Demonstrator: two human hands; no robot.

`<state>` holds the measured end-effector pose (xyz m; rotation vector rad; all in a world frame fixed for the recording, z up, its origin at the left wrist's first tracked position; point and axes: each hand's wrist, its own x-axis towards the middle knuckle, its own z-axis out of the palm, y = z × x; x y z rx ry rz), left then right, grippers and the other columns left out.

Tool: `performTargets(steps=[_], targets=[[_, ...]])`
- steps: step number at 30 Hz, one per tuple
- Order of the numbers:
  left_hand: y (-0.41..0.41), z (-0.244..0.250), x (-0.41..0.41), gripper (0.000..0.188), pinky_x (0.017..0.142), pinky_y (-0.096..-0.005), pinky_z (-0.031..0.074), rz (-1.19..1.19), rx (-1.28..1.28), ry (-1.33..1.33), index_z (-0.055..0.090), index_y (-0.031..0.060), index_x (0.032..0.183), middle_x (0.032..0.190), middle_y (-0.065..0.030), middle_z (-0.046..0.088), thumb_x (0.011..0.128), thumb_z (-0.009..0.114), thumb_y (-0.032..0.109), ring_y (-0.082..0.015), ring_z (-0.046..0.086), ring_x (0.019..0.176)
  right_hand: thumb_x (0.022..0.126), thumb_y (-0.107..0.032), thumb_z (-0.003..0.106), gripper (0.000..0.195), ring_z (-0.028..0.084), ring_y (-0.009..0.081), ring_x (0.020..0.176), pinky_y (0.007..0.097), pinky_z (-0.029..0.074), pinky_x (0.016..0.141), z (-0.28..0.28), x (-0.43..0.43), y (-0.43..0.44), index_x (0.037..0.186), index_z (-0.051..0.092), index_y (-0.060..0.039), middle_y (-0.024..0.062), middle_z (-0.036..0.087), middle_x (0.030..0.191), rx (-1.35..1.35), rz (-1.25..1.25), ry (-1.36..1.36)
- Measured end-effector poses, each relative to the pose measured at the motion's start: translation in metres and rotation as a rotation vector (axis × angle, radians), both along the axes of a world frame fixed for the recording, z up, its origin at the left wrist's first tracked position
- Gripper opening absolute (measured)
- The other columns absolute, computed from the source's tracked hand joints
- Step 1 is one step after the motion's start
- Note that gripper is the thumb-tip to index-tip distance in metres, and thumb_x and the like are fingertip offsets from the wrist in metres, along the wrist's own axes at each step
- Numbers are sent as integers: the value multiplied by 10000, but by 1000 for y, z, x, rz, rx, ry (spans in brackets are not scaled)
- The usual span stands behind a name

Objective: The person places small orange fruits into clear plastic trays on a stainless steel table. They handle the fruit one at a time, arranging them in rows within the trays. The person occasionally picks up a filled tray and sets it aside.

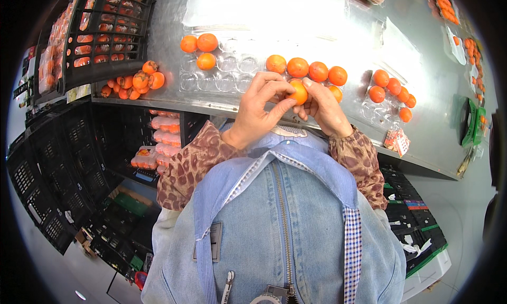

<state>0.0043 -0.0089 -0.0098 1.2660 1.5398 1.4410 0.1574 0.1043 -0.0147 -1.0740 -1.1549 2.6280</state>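
Observation:
Between my two hands is an orange persimmon (298,92), held over the front part of the metal table. The thumb and fingers of my left hand (259,106) pinch its left side. My right hand (326,109) grips it from the right, thumb on top. Just beyond, a row of several persimmons (297,67) sits in a clear plastic tray, partly hidden by my hands. To the left, another clear tray (210,83) holds three persimmons (207,42) among bare cups. A third tray (371,113) on the right carries several persimmons (393,86).
Loose persimmons with calyxes (140,80) are heaped at the table's left, beside a black crate (103,59) of packed fruit. Printed cards (397,141) lie near the front edge. A green tape dispenser (473,123) stands far right. Black crates (51,165) flank the floor.

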Motion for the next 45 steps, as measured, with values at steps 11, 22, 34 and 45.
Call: performTargets(steps=[11,22,34,45], targets=[[0,-5,2,164,694,-262,607,30,-67,-220,533,-14,1030,1078,-108,506,898,630,1,-164,625,919,1019,-450,432,480,568,55,660,194,444,535,-2,0,1,1159,581,-15,18,625,828,29,41,10],[0,4,-5,280,800,-295,578,-50,-69,-71,540,-14,1171,1138,-117,515,896,572,28,-193,601,1022,969,-282,595,310,570,78,778,226,461,671,0,3,2,1157,570,-37,22,625,943,186,27,45],[-2,6,-6,273,764,-262,587,-151,-128,-83,543,-14,1058,1032,-88,484,803,640,-9,-160,568,954,929,-227,657,325,584,90,947,237,469,777,0,12,7,1170,584,-21,17,620,1039,232,132,86],[-3,4,-5,174,736,-294,591,-109,-177,-196,529,-12,1008,1006,-93,506,899,627,81,-181,610,915,925,-224,660,327,582,91,930,241,468,777,-1,12,7,1172,592,-20,19,619,1047,228,129,70]])
